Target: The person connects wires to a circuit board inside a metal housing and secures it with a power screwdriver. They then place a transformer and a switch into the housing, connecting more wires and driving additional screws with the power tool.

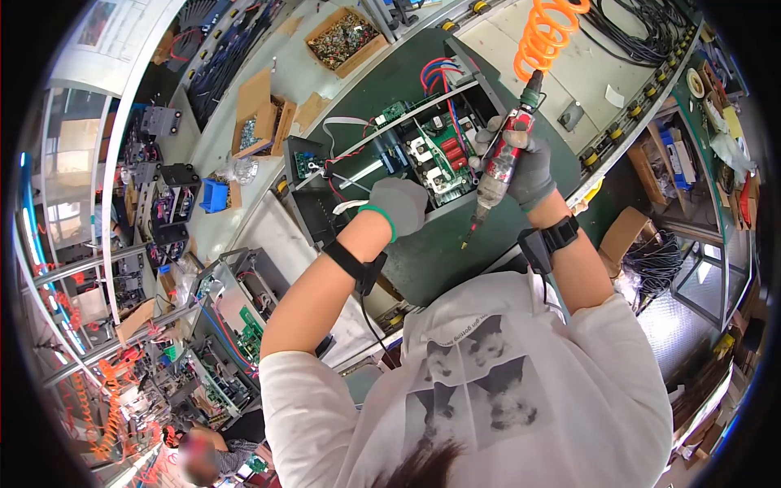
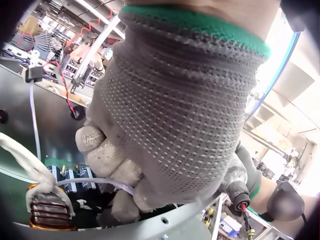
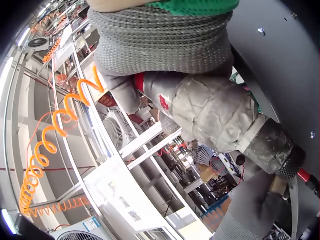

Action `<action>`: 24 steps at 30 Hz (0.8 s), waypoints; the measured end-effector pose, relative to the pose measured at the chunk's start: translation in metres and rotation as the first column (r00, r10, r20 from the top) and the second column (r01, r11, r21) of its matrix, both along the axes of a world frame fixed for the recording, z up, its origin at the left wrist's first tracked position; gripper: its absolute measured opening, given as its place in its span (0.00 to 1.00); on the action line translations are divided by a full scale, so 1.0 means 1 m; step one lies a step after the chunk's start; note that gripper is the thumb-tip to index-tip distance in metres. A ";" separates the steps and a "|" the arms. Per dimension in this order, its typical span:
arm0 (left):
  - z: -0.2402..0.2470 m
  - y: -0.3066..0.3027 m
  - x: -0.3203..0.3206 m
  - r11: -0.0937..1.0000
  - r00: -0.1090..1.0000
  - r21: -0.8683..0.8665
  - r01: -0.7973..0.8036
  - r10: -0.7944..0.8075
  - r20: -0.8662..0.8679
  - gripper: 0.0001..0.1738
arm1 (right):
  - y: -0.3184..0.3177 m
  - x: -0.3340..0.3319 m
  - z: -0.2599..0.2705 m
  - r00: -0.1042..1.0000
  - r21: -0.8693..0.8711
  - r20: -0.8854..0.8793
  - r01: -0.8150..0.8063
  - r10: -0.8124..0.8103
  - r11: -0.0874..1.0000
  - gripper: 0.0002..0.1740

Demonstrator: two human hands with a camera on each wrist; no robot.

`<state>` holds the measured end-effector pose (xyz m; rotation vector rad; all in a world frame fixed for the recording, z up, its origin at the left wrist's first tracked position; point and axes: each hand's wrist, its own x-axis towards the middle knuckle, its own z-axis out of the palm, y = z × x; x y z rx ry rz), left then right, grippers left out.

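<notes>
My gloved left hand (image 1: 399,205) is over the near wall of an open grey metal case (image 1: 297,199). Its fingers are curled, and in the left wrist view the fingertips pinch a thin white wire (image 2: 97,180). A copper-wound coil (image 2: 50,210) with white leads sits beside them. My gloved right hand (image 1: 530,171) grips a red air screwdriver (image 1: 498,175), its body partly wrapped in worn tape. The driver's bit (image 1: 465,242) points down toward me, outside the case's right end. Inside the case lies a circuit board (image 1: 443,154) with red components.
An orange coiled hose (image 1: 547,37) runs up from the driver. The case stands on a dark green surface (image 1: 423,264). Cardboard boxes of small parts (image 1: 346,42) and a blue bin (image 1: 214,196) are at the left and back. Black cables (image 1: 634,32) lie at the far right.
</notes>
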<state>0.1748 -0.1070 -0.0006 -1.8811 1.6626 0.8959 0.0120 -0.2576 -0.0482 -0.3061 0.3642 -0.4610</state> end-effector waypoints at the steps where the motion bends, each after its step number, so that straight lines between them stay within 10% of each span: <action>1: 0.005 -0.006 -0.005 0.999 1.000 0.032 -0.003 0.002 0.025 0.13 | 0.000 0.001 0.001 1.000 -0.004 0.009 -0.005 0.005 1.000 0.19; 12: 0.009 0.033 -0.004 0.976 0.997 -0.208 -0.065 0.074 0.038 0.11 | 0.000 -0.001 0.001 0.999 -0.037 0.041 -0.003 0.004 0.999 0.17; 18: 0.013 0.079 0.031 0.626 0.971 -0.745 -0.231 0.098 -0.218 0.10 | 0.002 0.001 0.002 0.999 -0.047 0.053 -0.006 0.008 0.999 0.17; 24: 0.005 0.072 0.024 0.666 0.996 -0.741 -0.084 0.072 -0.048 0.15 | 0.001 0.000 -0.001 0.999 -0.051 0.044 -0.024 0.027 0.998 0.18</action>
